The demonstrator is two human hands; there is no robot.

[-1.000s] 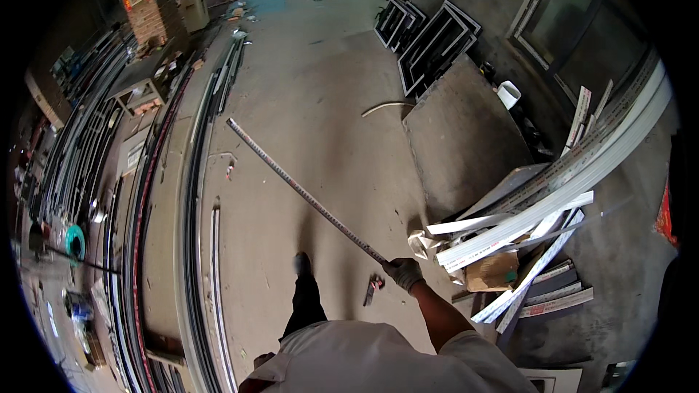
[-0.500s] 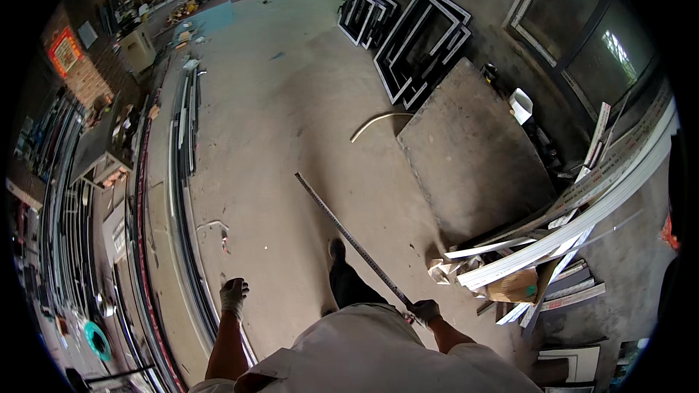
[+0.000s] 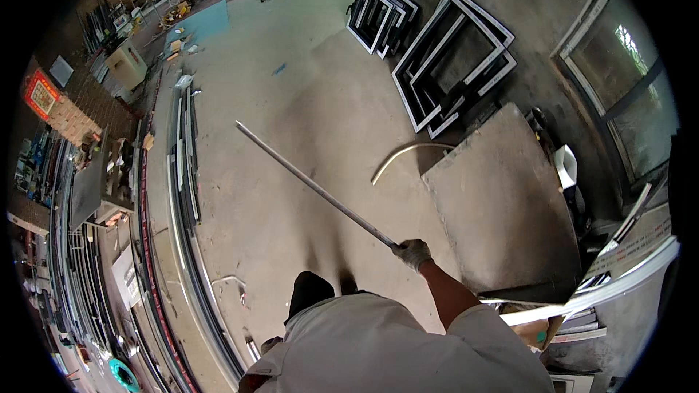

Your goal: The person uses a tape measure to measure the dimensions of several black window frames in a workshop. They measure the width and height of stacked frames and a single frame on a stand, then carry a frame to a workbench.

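Far to the right hand's left, low at the edge, lies a green coil [image 3: 124, 375]; nearer, long slender profiles [image 3: 182, 175] lie in a bundle along the floor. The left hand cannot be made out beside the body, so I cannot tell its state or whether it holds anything. Left of the right hand and ahead of it stretches a thin grey bar [image 3: 313, 184] (whether its far tip touches the floor is unclear). The gloved right hand [image 3: 413, 253] is clamped around the bar's near end, well out from the body. Ahead of that hand lies a curved strip [image 3: 397, 156]; beyond it, ahead and rightward, black-and-white frames [image 3: 477, 75] lean on the wall. Just right of the hand stands a broad brown board [image 3: 510, 204].
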